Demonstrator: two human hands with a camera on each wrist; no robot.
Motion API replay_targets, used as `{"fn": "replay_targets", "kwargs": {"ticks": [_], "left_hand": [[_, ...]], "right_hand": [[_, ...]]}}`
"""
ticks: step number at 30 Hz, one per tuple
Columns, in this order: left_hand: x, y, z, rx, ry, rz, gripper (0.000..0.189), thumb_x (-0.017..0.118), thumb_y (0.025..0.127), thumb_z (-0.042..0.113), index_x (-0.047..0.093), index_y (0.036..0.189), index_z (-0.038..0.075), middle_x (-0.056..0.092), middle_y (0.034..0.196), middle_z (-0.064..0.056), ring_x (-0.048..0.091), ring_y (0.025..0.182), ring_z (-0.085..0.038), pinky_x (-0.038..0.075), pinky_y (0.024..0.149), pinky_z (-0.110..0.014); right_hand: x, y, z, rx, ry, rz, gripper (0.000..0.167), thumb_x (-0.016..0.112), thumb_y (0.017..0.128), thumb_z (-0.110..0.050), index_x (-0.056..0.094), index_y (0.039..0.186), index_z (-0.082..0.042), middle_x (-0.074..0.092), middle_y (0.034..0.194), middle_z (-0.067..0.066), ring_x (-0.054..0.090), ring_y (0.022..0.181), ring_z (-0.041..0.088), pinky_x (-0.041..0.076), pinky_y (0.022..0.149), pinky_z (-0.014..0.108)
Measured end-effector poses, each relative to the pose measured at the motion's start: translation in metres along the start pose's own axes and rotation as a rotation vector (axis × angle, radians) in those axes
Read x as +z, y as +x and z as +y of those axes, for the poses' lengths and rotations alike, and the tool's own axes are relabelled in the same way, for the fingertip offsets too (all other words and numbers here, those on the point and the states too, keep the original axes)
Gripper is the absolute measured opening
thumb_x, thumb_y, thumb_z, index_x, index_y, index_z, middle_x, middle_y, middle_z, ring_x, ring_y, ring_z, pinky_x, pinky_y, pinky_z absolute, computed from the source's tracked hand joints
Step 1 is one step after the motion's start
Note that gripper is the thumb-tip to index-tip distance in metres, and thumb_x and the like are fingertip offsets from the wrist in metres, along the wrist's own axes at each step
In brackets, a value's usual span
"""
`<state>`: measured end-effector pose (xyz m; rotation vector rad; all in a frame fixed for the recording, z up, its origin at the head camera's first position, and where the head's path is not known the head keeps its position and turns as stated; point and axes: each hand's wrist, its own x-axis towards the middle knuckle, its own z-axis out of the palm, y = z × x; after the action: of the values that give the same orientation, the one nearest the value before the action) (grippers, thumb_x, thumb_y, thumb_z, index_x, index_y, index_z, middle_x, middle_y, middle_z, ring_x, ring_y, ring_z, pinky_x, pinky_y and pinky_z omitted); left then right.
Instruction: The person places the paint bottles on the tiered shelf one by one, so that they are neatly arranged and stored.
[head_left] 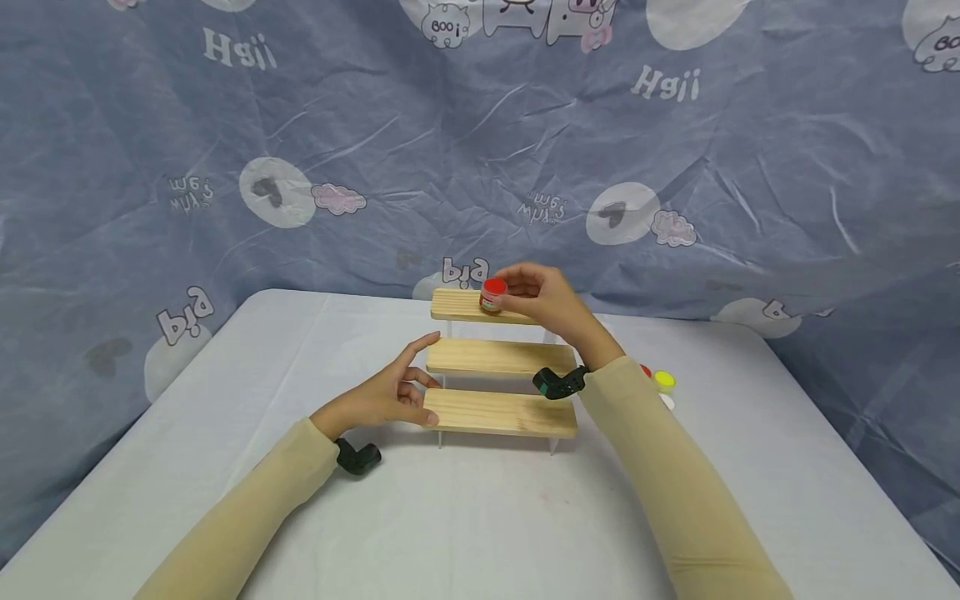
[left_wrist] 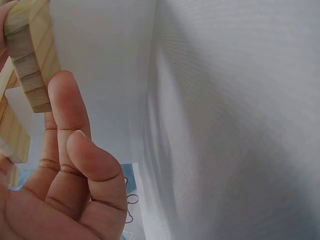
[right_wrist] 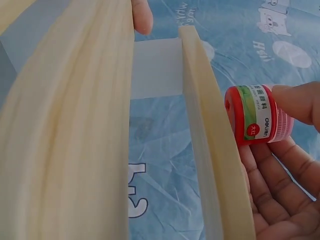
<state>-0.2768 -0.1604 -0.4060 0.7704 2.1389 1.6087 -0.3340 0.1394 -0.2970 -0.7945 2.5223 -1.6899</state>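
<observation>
A three-tier wooden display stand (head_left: 491, 356) with pale plank shelves and white supports rises from the cloth-covered table. My right hand (head_left: 546, 302) pinches a small red-lidded paint jar (head_left: 491, 302) between thumb and fingers at the top shelf (head_left: 453, 305). In the right wrist view, the jar (right_wrist: 257, 115) lies against that plank's edge, its white and green label showing. At the stand's left end, my left hand (head_left: 382, 398) grips the bottom shelf (head_left: 498, 412), with the thumb at its front corner. The left wrist view shows its fingers (left_wrist: 70, 110) against the plank's underside.
Right of the stand, partly behind the right sleeve, are a yellow lid (head_left: 664, 381), a red lid (head_left: 646, 370) and a white one (head_left: 667, 402). A white cloth (head_left: 360, 533) covers the table. Behind hangs a blue printed curtain (head_left: 450, 125).
</observation>
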Motion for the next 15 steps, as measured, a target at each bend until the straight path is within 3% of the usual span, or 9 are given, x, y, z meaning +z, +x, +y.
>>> {"fn": "replay_targets", "kwargs": {"ticks": [15], "left_hand": [[-0.001, 0.000, 0.001, -0.004, -0.003, -0.006, 0.121, 0.087, 0.091, 0.006, 0.003, 0.175, 0.028, 0.062, 0.132, -0.023, 0.064, 0.083, -0.023, 0.049, 0.073, -0.028]], "right_hand": [[0.025, 0.023, -0.007, 0.000, -0.061, -0.041, 0.039, 0.080, 0.098, -0.009, 0.071, 0.133, 0.003, 0.075, 0.124, 0.020, 0.074, 0.109, 0.031, 0.059, 0.094, 0.038]]}}
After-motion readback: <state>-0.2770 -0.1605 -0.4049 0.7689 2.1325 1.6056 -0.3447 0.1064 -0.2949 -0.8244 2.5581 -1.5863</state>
